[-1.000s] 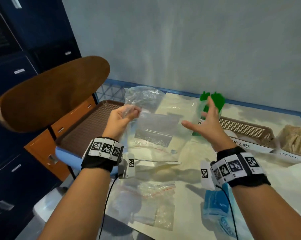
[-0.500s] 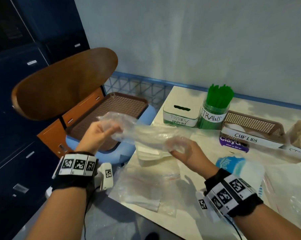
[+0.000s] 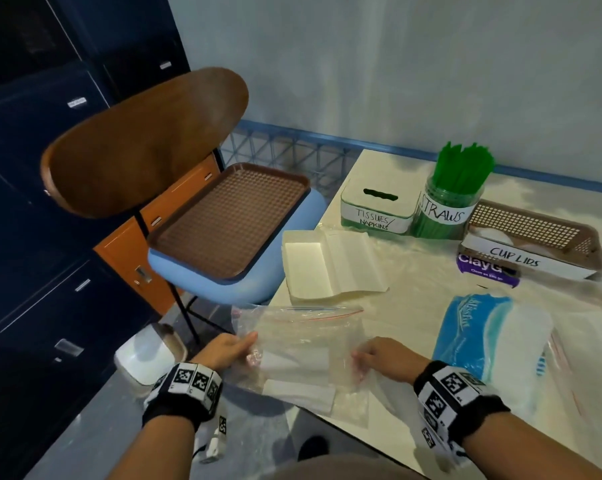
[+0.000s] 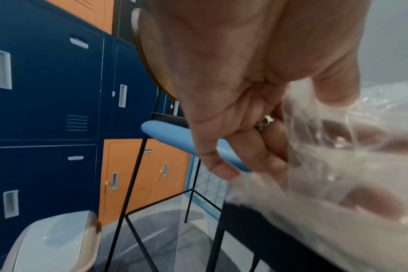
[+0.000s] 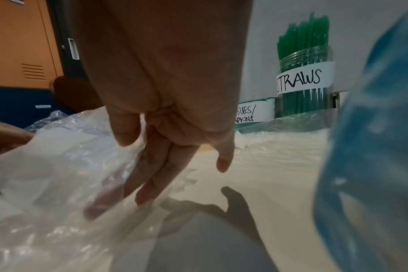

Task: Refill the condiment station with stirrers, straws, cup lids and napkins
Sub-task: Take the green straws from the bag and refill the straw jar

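At the near left corner of the table (image 3: 413, 306), a clear zip bag (image 3: 303, 341) was held flat by both hands. Its left edge was pinched by the left hand (image 3: 225, 349), thumb above and fingers beneath the film. The right hand (image 3: 384, 356) was laid on its right side with fingers nearly straight, some seen through the plastic; no closed grasp could be made out.

Further right, along the far edge, the tissues/napkins box (image 3: 375, 209) was seen with nothing showing at its slot. The straws jar (image 3: 446, 206) beside it was packed with green straws, so that step was judged done. A blue tissue pack (image 3: 472, 337) lay unopened at the near right, so napkins were judged outstanding. The cup lids basket (image 3: 531, 237) appeared barely filled. Stirrers could not be judged.
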Demonstrator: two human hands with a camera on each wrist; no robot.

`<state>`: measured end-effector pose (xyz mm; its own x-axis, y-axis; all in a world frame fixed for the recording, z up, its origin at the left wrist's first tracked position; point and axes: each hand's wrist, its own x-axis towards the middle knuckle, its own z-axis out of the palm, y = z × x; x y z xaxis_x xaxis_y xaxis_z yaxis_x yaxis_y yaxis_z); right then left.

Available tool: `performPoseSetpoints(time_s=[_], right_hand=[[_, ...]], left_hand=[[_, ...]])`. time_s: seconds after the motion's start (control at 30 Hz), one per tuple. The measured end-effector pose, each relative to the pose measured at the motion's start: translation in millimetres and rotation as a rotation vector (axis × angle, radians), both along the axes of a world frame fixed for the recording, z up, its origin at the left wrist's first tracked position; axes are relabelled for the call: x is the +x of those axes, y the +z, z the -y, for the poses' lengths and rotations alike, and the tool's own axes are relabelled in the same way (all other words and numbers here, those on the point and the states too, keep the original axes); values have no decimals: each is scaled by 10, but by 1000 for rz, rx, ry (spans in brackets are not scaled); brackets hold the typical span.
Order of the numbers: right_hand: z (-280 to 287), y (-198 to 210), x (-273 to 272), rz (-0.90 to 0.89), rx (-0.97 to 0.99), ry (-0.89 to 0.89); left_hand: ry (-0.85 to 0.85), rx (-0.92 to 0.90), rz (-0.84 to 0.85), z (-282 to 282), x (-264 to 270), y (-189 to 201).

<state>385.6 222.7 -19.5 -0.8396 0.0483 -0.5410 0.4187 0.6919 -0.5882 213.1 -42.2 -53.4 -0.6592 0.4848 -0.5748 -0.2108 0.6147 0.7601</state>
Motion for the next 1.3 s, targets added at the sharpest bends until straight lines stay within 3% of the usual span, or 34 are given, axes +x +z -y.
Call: performPoseSetpoints(time_s=[0.23,0.37,0.5,0.63,0.73,0.83,0.93,1.03,1.13,1.23,1.3], right_hand=[[-280,-9,-164,97,289,-137],[-480,109,-206,102,394,-311],[-642,215,-145,-33,393,-513],[-717,295,-47,-349,234,-683],[-669,346,-1,-485,278,-755],[-599,321,31,-227,500,-660],[-534,207,65,166,641,-418],[-490,99,72,215,716,-369],[-386,57,59,-106,809,-475],[-162,57,44,-582,864,-497],[42,-15,13,-668,826,-406]], left_hand=[[-154,-66,31,-401,143,78],[-5,59,182,-741,287,18],[72,142,204,-1043,411,8],[98,246,-60,-1183,467,142],[225,354,-178,-1181,497,284],[224,246,-229,-1180,555,293],[112,-53,-300,-1180,607,164],[-16,-327,-408,-1214,654,58],[-32,-518,-845,-1229,708,37],[-90,-336,-1317,-1231,796,2],[-252,-247,-1394,-1267,850,-42]])
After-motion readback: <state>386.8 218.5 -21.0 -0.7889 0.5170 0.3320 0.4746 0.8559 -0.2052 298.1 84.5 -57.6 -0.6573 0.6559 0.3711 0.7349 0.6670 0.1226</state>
